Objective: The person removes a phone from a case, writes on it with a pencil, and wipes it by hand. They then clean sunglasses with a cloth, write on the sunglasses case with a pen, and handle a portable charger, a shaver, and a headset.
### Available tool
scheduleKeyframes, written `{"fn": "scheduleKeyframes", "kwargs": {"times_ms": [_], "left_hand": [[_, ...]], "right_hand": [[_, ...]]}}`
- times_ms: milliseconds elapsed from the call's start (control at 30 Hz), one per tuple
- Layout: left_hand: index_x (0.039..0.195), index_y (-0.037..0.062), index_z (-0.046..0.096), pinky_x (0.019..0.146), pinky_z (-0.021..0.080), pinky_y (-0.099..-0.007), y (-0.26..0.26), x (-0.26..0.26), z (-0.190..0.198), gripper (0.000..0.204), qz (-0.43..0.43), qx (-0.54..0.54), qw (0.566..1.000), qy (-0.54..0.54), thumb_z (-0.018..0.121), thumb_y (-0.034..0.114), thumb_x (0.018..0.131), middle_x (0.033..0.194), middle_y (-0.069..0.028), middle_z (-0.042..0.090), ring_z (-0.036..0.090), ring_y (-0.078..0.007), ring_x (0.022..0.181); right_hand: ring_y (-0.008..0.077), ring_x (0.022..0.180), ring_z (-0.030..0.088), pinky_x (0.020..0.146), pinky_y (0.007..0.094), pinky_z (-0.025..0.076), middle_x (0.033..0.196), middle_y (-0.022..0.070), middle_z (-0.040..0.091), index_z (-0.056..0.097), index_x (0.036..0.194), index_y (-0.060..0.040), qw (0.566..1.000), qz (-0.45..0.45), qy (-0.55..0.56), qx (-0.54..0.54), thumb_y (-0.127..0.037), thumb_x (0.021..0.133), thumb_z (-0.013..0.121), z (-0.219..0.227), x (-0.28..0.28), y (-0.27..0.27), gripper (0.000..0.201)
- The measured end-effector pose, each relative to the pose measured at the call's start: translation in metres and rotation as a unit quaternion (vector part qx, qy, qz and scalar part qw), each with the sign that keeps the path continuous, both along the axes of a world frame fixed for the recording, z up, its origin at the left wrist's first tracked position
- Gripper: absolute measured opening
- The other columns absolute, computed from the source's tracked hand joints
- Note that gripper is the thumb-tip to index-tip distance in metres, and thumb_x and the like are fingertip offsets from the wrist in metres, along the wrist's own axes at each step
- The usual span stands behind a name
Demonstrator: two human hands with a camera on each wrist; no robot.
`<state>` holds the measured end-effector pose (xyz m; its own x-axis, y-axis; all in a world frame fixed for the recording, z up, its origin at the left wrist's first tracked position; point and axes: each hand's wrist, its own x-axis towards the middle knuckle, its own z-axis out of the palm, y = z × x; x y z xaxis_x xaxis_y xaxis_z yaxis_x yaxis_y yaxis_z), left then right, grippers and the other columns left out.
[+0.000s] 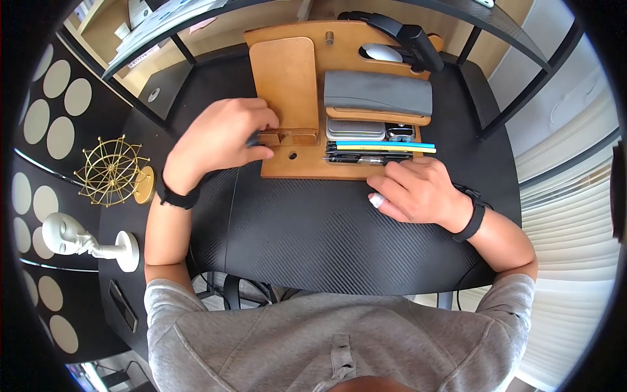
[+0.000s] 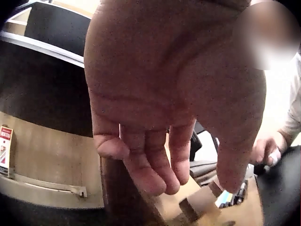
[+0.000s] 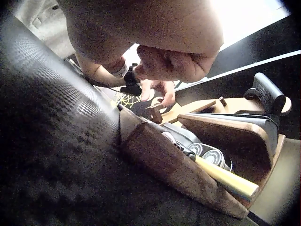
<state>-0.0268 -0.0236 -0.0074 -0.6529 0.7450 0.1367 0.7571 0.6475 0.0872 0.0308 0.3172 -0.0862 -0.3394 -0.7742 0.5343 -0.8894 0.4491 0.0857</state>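
Observation:
A wooden desk organizer (image 1: 353,171) lies on the black desk. My left hand (image 1: 222,134) is at the left end of its small wooden ledge (image 1: 304,136); contact is unclear. In the left wrist view the left hand (image 2: 174,80) has bent, spread fingers with nothing between them. Near the organizer's front right edge is my right hand (image 1: 421,189), loosely curled, a white wrap on one digit. No object shows in the right hand (image 3: 174,61) from the right wrist. Blue and yellow sticks (image 1: 385,147) and pens (image 1: 366,159) lie beside it in the organizer.
The organizer also bears a grey case (image 1: 379,93), a metal tin (image 1: 354,129) and a black device (image 1: 418,47). Left of it stand a gold wheel ornament (image 1: 112,171) and a white figurine (image 1: 65,235); a phone (image 1: 123,306) lies nearby. A raised shelf (image 1: 450,19) spans the back.

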Motion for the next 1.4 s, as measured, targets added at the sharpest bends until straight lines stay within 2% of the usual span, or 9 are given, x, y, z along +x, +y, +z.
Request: {"fn": "scheduleKeyframes", "kwargs": {"times_ms": [200, 333, 467, 567, 733, 1033, 1233, 1367, 1400], "left_hand": [[0.091, -0.0017, 0.071, 0.071, 0.054, -0.0407, -0.008, -0.011, -0.001, 0.024, -0.055, 0.013, 0.996, -0.066, 0.083, 0.005, 0.071, 0.09, -0.0128, 0.067, 0.068, -0.0322, 0.084], [0.098, -0.0007, 0.073, 0.075, 0.055, -0.0369, -0.013, -0.006, 0.008, 0.028, -0.061, 0.161, 0.98, -0.098, 0.083, 0.0, 0.071, 0.088, -0.0122, 0.065, 0.067, -0.0283, 0.079], [0.108, 0.0013, 0.073, 0.091, 0.053, -0.0371, -0.017, -0.019, -0.003, 0.03, 0.024, 0.271, 0.958, 0.087, 0.084, 0.005, 0.08, 0.135, -0.0092, 0.057, 0.065, -0.0214, 0.109], [0.112, 0.0035, 0.074, 0.093, 0.051, -0.0377, -0.027, -0.024, -0.011, 0.031, 0.122, 0.338, 0.93, -0.081, 0.084, 0.008, 0.083, 0.137, -0.0094, 0.058, 0.062, -0.0198, 0.114], [0.112, -0.0069, 0.071, 0.086, 0.056, -0.0258, -0.032, -0.04, -0.029, 0.024, 0.051, 0.38, 0.871, -0.307, 0.077, -0.001, 0.09, 0.116, -0.0031, 0.061, 0.063, -0.0128, 0.105], [0.113, -0.0069, 0.07, 0.087, 0.058, -0.0253, -0.04, -0.03, -0.01, 0.029, -0.039, 0.459, 0.862, -0.21, 0.081, 0.003, 0.088, 0.119, -0.006, 0.062, 0.067, -0.0156, 0.106], [0.13, -0.0054, 0.06, 0.104, 0.056, -0.0393, -0.048, -0.015, -0.008, 0.056, -0.039, 0.574, 0.818, -0.02, 0.088, 0.009, 0.084, 0.127, -0.0107, 0.067, 0.067, -0.0225, 0.115], [0.127, -0.0046, 0.059, 0.079, 0.059, -0.034, -0.033, -0.013, -0.006, 0.056, -0.037, 0.607, 0.787, 0.105, 0.088, 0.02, 0.085, 0.11, -0.0118, 0.071, 0.07, -0.0208, 0.085], [0.131, -0.0048, 0.057, 0.088, 0.057, -0.0362, -0.037, -0.013, -0.008, 0.059, -0.026, 0.604, 0.791, 0.09, 0.088, 0.016, 0.085, 0.116, -0.0121, 0.069, 0.069, -0.0218, 0.095]], "right_hand": [[0.0177, 0.06, 0.062, 0.052, 0.0333, 0.05, 0.078, 0.0037, 0.055, 0.067, 0.098, -0.0095, 1.0, 0.001, 0.006, -0.003, -0.027, 0.083, 0.073, 0.0, 0.0, 0.001, 0.024], [0.0178, 0.059, 0.062, 0.053, 0.0332, 0.051, 0.078, 0.0035, 0.054, 0.067, 0.098, -0.0097, 1.0, -0.005, 0.003, 0.003, -0.027, 0.082, 0.073, 0.0, 0.0, 0.002, 0.024], [0.018, 0.059, 0.062, 0.052, 0.0334, 0.05, 0.078, 0.0034, 0.054, 0.067, 0.098, -0.01, 1.0, -0.004, -0.005, 0.001, -0.027, 0.082, 0.073, 0.0, 0.0, 0.001, 0.024], [0.0182, 0.059, 0.062, 0.052, 0.0336, 0.05, 0.077, 0.0035, 0.054, 0.066, 0.097, -0.01, 1.0, -0.005, -0.005, -0.001, -0.026, 0.083, 0.073, 0.0, 0.0, 0.001, 0.023], [0.0183, 0.059, 0.062, 0.052, 0.0338, 0.05, 0.077, 0.0037, 0.054, 0.065, 0.096, -0.0099, 1.0, -0.003, -0.006, 0.006, -0.026, 0.083, 0.073, 0.001, 0.0, 0.001, 0.022], [0.0187, 0.058, 0.061, 0.052, 0.0343, 0.05, 0.077, 0.0037, 0.053, 0.065, 0.095, -0.0099, 1.0, 0.0, -0.004, 0.002, -0.026, 0.082, 0.073, -0.001, -0.001, 0.001, 0.022], [0.0185, 0.059, 0.062, 0.052, 0.0342, 0.05, 0.077, 0.0035, 0.054, 0.065, 0.095, -0.0104, 1.0, -0.006, -0.006, 0.005, -0.026, 0.083, 0.074, -0.001, -0.002, 0.0, 0.022], [0.0186, 0.06, 0.063, 0.053, 0.0341, 0.051, 0.076, 0.0034, 0.054, 0.065, 0.095, -0.0105, 1.0, -0.007, -0.005, 0.008, -0.027, 0.083, 0.074, -0.001, -0.001, 0.0, 0.022], [0.0186, 0.06, 0.063, 0.053, 0.0341, 0.051, 0.076, 0.0034, 0.054, 0.064, 0.095, -0.0105, 1.0, -0.008, -0.005, 0.008, -0.027, 0.083, 0.074, -0.001, -0.001, 0.0, 0.022]]}}
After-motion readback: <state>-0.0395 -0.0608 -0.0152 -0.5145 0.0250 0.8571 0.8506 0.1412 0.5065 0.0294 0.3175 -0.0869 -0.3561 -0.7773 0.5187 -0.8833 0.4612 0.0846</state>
